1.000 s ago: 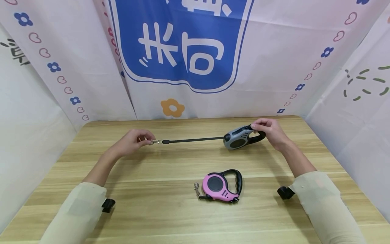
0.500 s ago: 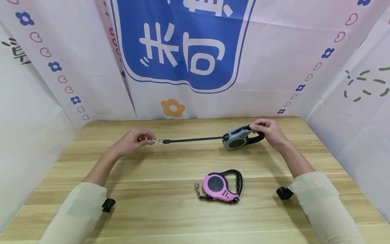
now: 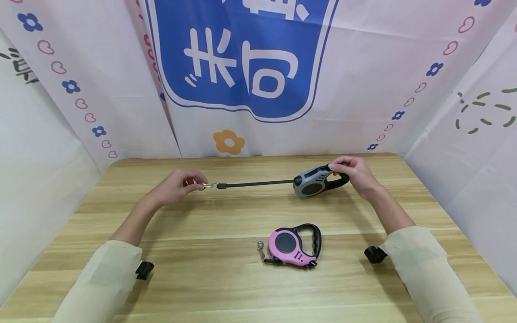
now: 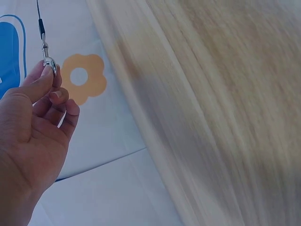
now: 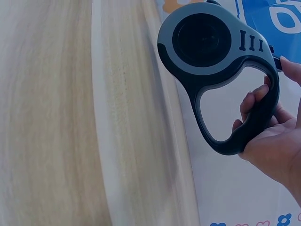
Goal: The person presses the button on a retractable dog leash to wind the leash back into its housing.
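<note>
A grey and black retractable dog leash is held above the table by my right hand. In the right wrist view, the fingers curl through the loop of its black handle, and the thumb lies by the button on top. My left hand pinches the metal snap hook between thumb and forefinger. Between the hands the black strap runs out straight. Nearer the table's front lies a pink and black retractable leash, flat, its own small metal hook beside it.
The wooden table reaches back to a white printed cloth hanging behind it. More white cloth stands at both sides. A black clip sits at the right sleeve and another black clip at the left.
My right hand has shifted slightly left with the grey leash, and the stretch of strap is a little shorter. The left hand keeps its place on the hook. The pink leash stays put.
</note>
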`<action>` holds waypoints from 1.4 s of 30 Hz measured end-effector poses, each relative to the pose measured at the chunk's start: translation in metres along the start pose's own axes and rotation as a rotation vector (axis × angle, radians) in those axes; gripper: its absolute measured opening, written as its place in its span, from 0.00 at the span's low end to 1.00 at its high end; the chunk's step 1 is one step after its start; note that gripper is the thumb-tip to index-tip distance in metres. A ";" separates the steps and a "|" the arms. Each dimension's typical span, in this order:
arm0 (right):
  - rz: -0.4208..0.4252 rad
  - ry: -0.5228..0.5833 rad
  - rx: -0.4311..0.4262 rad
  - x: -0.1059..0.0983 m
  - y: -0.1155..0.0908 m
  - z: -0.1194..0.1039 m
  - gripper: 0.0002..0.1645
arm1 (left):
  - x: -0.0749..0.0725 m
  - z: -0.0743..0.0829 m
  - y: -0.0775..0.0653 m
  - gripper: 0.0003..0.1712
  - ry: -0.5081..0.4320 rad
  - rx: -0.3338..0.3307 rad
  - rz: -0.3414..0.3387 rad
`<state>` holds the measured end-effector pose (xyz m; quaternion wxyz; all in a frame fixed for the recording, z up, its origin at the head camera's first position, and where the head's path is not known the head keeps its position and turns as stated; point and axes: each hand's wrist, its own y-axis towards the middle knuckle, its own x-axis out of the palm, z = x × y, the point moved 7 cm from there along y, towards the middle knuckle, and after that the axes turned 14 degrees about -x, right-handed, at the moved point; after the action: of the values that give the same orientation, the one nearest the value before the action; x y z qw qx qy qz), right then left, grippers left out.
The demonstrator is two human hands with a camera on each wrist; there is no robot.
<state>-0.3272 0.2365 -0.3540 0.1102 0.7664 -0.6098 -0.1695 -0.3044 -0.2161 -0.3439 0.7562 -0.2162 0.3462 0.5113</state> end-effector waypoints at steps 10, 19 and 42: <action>-0.003 0.027 0.003 0.003 0.001 0.003 0.12 | 0.002 0.004 0.002 0.06 0.001 0.004 -0.007; -0.005 0.032 0.006 0.004 0.003 0.004 0.12 | 0.006 0.007 0.006 0.06 0.010 0.018 -0.005; -0.017 0.049 -0.002 0.007 0.004 0.003 0.12 | 0.009 0.012 0.011 0.06 -0.003 0.028 -0.017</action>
<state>-0.3304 0.2292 -0.3566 0.1244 0.7754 -0.6001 -0.1522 -0.3085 -0.1981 -0.3421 0.7642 -0.2076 0.3503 0.5003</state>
